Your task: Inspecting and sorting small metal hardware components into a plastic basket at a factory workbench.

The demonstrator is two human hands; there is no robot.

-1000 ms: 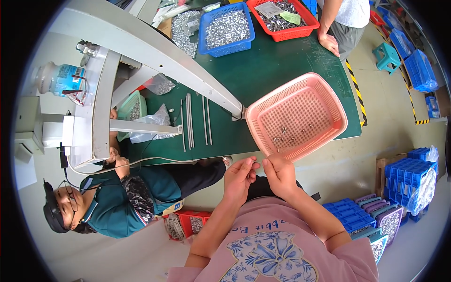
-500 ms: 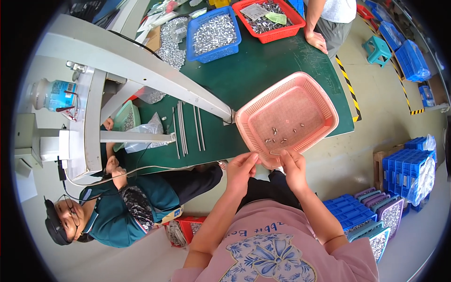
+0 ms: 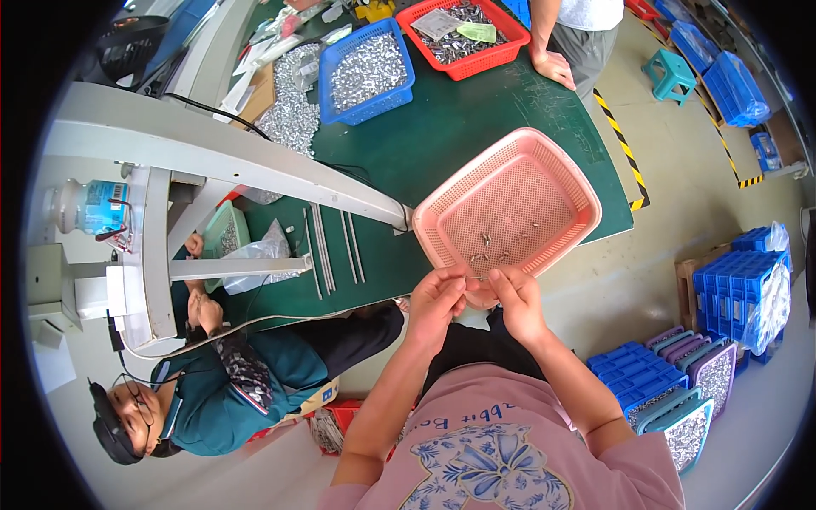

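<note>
- One pink mesh basket (image 3: 544,161) sat at the near edge of the green bench (image 3: 450,136), holding roughly eight small metal parts (image 3: 497,246).
- One blue basket (image 3: 367,68) and one red basket (image 3: 463,38), both full of metal parts, stood farther back.
- Left hand (image 3: 438,302) and right hand (image 3: 514,297) were raised together just below the pink basket's rim, fingers curled and pinched; whether they held a part could not be told.
- Pink basket: square, perforated, tilted corner-on.
</note>
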